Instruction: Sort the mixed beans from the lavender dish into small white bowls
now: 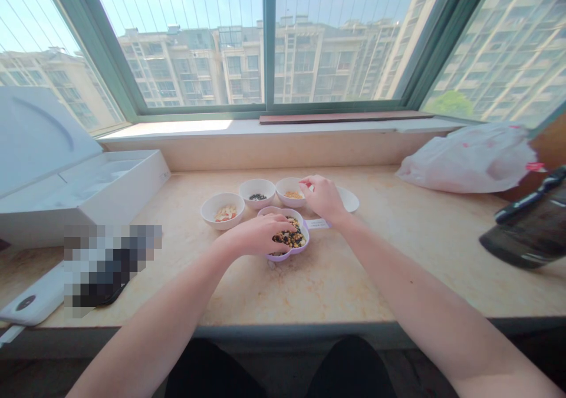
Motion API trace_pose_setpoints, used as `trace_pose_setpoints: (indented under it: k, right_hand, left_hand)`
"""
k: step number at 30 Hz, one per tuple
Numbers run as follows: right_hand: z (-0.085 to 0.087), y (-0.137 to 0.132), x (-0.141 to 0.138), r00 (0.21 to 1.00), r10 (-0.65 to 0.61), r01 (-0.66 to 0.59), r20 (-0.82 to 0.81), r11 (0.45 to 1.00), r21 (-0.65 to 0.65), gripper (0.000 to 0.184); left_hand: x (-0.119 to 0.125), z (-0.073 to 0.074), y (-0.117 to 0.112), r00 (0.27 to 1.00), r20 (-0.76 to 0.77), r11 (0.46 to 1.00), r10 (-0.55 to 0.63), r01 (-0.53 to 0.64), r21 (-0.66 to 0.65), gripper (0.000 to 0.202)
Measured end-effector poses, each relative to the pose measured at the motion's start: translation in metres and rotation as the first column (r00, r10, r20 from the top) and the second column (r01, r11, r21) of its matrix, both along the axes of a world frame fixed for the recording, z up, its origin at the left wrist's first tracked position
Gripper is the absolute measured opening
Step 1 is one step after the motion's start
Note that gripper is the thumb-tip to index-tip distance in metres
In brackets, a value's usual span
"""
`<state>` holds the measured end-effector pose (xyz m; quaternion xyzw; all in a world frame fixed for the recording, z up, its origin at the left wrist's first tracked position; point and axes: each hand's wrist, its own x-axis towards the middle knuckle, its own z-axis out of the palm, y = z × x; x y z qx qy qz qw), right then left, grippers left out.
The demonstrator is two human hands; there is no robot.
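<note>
A purple flower-shaped bowl (283, 257) holds a mix of dark and yellow beans or grains. My left hand (259, 234) reaches over its left side, fingers apart and tips at the mix. My right hand (325, 197) is at the right edge of a white bowl (289, 201) with small yellow grains; its thumb and fingers are pinched, and whatever they hold is too small to make out. Beside that stands a white bowl (257, 207) of black beans or seeds. Farther left, another white bowl (222, 224) contains pale and reddish pieces.
Behind my right wrist lies a white plate (351, 200). An open white box (110, 191) stands left, near a white device (38, 296) and a blurred-out dark object (110, 280). Rightward are a plastic bag (469, 159) and a dark jug (526, 233). Windows line the back.
</note>
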<state>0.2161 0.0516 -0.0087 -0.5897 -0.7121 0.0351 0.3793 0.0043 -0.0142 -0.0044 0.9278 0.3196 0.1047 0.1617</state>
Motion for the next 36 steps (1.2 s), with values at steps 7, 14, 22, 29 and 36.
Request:
trace_pose_setpoints:
  k: [7, 14, 22, 29, 36]
  right_hand:
    - [0.002, 0.0, 0.004, 1.0, 0.0, 0.0, -0.014, 1.0, -0.005, 0.02]
    - [0.004, -0.004, 0.0, 0.999, 0.014, -0.014, -0.03, 1.0, 0.005, 0.016]
    - [0.006, -0.006, -0.002, 0.999, 0.02, -0.019, -0.047, 1.0, 0.005, 0.015]
    - [0.006, -0.007, -0.002, 0.998, 0.038, -0.037, -0.042, 0.999, 0.029, 0.016]
    - [0.007, -0.009, -0.001, 0.998, 0.041, -0.04, -0.051, 0.999, 0.02, 0.016]
  left_hand:
    - [0.004, 0.001, 0.003, 1.0, -0.01, 0.999, -0.018, 0.018, 0.034, 0.019]
    - [0.005, -0.006, 0.009, 0.997, 0.069, 1.0, -0.023, 0.023, 0.005, 0.02]
    - [0.004, -0.012, 0.014, 0.996, 0.089, 1.0, -0.014, 0.015, -0.003, 0.025]
    - [0.003, -0.006, 0.012, 0.993, 0.12, 0.999, -0.004, -0.001, 0.045, 0.019]
    - [-0.001, 0.003, 0.01, 0.986, 0.167, 0.997, 0.029, -0.039, 0.062, 0.013]
